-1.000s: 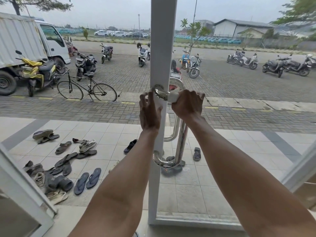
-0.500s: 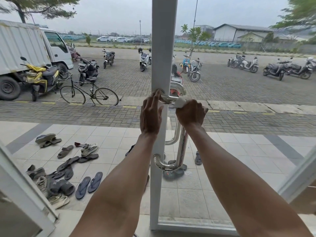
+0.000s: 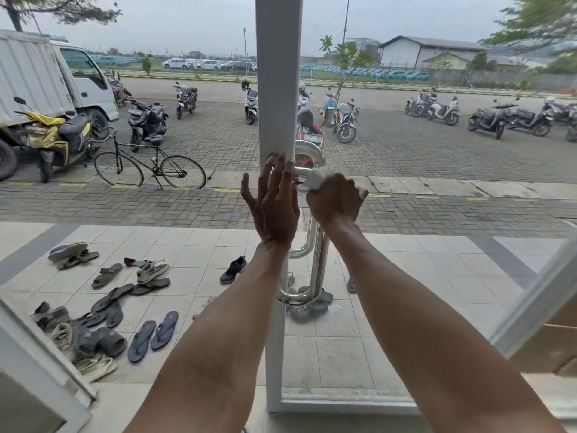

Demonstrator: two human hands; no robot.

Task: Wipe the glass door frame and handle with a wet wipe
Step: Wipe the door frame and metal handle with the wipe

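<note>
A white upright door frame (image 3: 278, 82) runs down the middle of the view, with glass to its right. A chrome tubular handle (image 3: 318, 264) is fixed to it, and a second handle shows through the glass. My left hand (image 3: 274, 207) lies flat against the frame, fingers spread, level with the handle's top mount. My right hand (image 3: 335, 203) is closed around the handle's upper bend with a crumpled white wet wipe (image 3: 314, 179) pressed onto the metal. The hand hides most of the wipe.
The door's bottom rail (image 3: 343, 404) lies low in view. Another white frame (image 3: 37, 364) slants at lower left, and one more (image 3: 537, 298) at right. Outside, several sandals and shoes (image 3: 106, 304) litter the tiled porch; a bicycle (image 3: 150, 165), motorcycles and a truck stand beyond.
My right hand with the wipe has slid a little right and down along the handle's top bend. My left hand's fingers have spread and flattened on the frame.
</note>
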